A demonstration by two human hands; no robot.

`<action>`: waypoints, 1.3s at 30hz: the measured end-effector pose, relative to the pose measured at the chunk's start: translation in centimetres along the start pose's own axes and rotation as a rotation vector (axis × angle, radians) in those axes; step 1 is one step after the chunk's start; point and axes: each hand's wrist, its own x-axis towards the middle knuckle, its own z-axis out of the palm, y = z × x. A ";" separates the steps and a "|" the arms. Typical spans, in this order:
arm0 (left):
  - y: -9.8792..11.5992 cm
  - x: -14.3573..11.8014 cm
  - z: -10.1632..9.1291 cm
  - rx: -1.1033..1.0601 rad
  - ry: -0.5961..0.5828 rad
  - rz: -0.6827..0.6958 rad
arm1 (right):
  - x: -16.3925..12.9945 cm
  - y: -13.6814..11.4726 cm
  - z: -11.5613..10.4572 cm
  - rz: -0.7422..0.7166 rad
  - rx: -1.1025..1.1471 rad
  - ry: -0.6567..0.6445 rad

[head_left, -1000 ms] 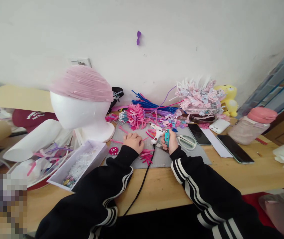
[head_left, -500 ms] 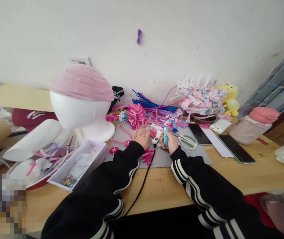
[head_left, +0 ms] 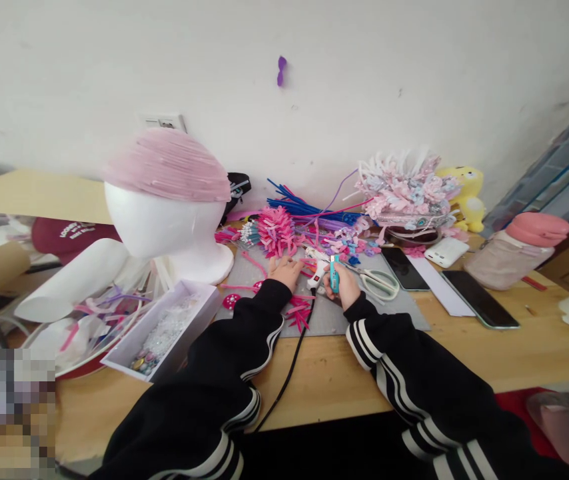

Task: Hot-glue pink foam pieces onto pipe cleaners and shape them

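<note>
In the head view, the person's right hand (head_left: 345,285) is closed around a small turquoise lighter (head_left: 334,275), held upright just above the grey mat (head_left: 389,312) on the wooden bench (head_left: 514,347). The left hand (head_left: 285,272) lies flat and open on the mat, its fingers on loose pink strips (head_left: 298,312). Between both hands stands a white glue gun (head_left: 318,268); its black cable (head_left: 289,373) runs toward the person, between the two black sleeves with white stripes. Just right of the lighter lie white scissors (head_left: 379,284), then two dark phones (head_left: 406,269) and a white power bank (head_left: 447,252). Behind the hands there is a heap of pink, blue and purple pieces (head_left: 304,227) and a pink floral headpiece (head_left: 407,193). On the left, a white foam head (head_left: 164,223) wears a pink cap (head_left: 167,165), and a white box with beads (head_left: 164,330) is near the left sleeve. A pink-lidded bottle (head_left: 517,252) stands far right.
</note>
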 end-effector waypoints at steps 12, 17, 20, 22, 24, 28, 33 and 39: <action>0.3 -0.3 -0.1 0.085 0.037 -0.036 | -0.4 -0.6 0.2 0.092 -0.030 0.009; 0.6 -0.7 -0.6 -0.062 0.166 -0.114 | -0.6 -0.9 0.2 0.095 -0.042 0.041; 1.0 -1.3 -0.9 -0.204 0.288 -0.113 | -0.6 -0.9 0.1 0.119 -0.034 0.015; 1.4 -1.9 -1.0 -0.297 0.342 -0.099 | -0.6 -0.8 0.1 0.146 -0.033 -0.021; 1.8 -2.6 -1.0 -0.396 0.351 -0.101 | -0.7 -0.8 0.2 0.179 -0.052 -0.042; 2.4 -3.4 -0.4 -0.641 0.318 -0.123 | -1.0 -0.9 0.3 0.248 -0.090 -0.065; 2.8 -3.6 0.4 -0.972 0.241 -0.090 | -1.3 -1.2 0.3 0.313 -0.117 -0.113; 3.0 -3.6 0.5 -1.015 0.258 -0.096 | -1.2 -1.2 0.4 0.356 -0.145 -0.140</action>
